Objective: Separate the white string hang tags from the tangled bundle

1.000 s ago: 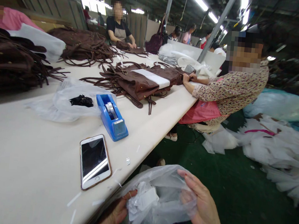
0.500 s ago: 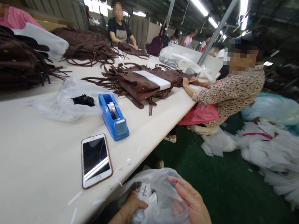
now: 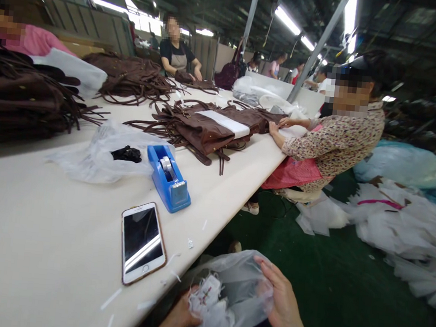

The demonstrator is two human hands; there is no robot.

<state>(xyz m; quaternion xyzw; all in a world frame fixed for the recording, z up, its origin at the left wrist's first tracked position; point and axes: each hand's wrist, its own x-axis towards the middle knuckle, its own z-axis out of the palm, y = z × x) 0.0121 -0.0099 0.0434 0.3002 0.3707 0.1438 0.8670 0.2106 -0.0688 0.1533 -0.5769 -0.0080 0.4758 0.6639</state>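
Observation:
Below the table's front edge I hold a clear plastic bag (image 3: pixel 235 283) with white paper tags (image 3: pixel 207 292) inside. My left hand (image 3: pixel 177 320) is closed on the bag's lower left part, near the tags. The fingers of my right hand (image 3: pixel 280 300) curl round the bag's right side and hold it up. A phone (image 3: pixel 142 241) with a dark screen lies face up on the white table (image 3: pixel 40 249) just left of my hands. A blue tape dispenser (image 3: pixel 168 178) stands behind it.
A crumpled plastic sheet (image 3: pixel 95 154) with a black scrap lies left of the dispenser. Brown leather bags with straps (image 3: pixel 206 124) pile along the table. A seated person (image 3: pixel 332 138) works at the right edge; others sit farther back. White plastic heaps (image 3: pixel 401 222) cover the green floor.
The bag and both hands have dropped lower in view. My left hand has bunched the tags closer together, and my right hand has shifted its hold on the bag's side.

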